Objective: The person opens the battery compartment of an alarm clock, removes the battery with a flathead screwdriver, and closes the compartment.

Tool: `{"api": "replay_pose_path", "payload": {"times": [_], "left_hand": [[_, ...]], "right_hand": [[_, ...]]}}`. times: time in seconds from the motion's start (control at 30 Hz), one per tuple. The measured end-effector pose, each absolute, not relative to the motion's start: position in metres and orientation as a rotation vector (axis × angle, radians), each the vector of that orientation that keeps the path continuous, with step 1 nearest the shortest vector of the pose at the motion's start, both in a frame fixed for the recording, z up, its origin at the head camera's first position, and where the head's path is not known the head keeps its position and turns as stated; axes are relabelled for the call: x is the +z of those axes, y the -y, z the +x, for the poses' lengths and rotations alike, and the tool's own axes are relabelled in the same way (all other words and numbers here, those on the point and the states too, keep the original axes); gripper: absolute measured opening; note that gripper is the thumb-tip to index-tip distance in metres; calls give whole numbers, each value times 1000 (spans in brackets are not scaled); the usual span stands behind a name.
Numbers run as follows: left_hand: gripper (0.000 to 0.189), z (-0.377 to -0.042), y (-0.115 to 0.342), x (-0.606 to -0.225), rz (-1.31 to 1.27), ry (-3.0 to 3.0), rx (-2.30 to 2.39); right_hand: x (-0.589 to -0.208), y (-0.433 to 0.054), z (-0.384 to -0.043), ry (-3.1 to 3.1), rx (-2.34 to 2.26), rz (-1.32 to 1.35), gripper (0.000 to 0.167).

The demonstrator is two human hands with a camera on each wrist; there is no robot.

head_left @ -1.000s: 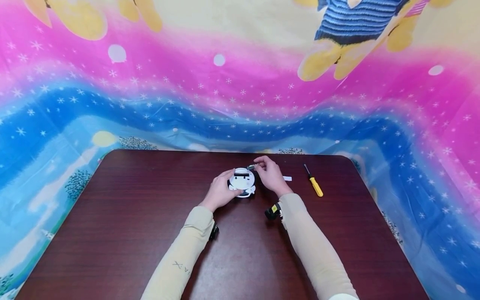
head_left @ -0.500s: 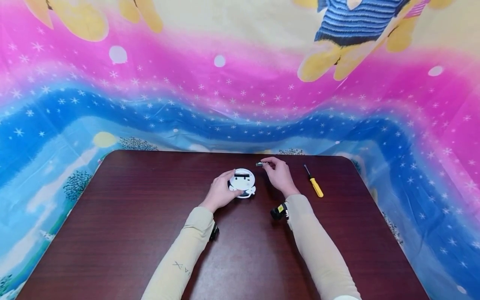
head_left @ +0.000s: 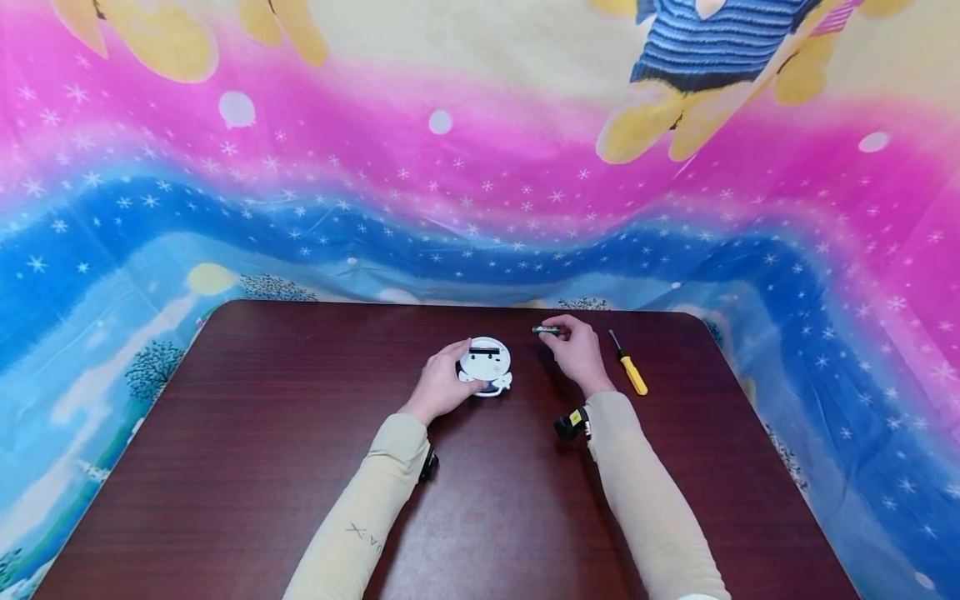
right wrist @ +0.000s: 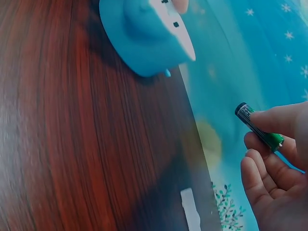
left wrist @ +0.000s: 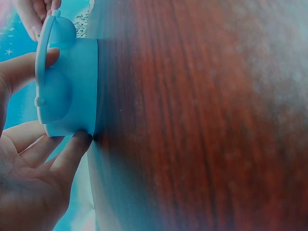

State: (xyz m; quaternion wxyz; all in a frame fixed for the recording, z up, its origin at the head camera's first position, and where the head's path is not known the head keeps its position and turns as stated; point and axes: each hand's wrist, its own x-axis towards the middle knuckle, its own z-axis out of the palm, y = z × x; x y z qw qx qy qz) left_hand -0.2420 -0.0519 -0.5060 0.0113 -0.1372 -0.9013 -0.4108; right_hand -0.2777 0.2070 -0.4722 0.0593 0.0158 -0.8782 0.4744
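Observation:
A white twin-bell alarm clock (head_left: 491,367) lies on the table with its back up, showing a dark slot in its back; it looks bluish in the wrist views. My left hand (head_left: 442,382) grips it from the left, the thumb by the bells and handle (left wrist: 44,62) and the fingers on the opposite side. To the right of the clock, my right hand (head_left: 576,350) pinches a green and black battery (right wrist: 260,127) between thumb and fingers, above the table. The battery and clock are apart.
A yellow-handled screwdriver (head_left: 632,372) lies right of my right hand. Near the table's far edge is a small white strip (right wrist: 191,209), hidden in the head view. A patterned cloth (head_left: 450,200) hangs behind the dark wooden table (head_left: 262,433).
My right hand has moved to the right with the battery, from the clock's upper right edge to a spot well away from it. The left hand and clock have stayed put.

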Motion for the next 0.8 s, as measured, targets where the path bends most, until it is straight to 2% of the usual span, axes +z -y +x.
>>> {"api": "replay_pose_path", "payload": {"times": [0.8], "left_hand": [[84, -242, 52, -506, -423, 2819, -1274]], "right_hand": [[-475, -246, -272, 2615, 1300, -131, 20]]}}
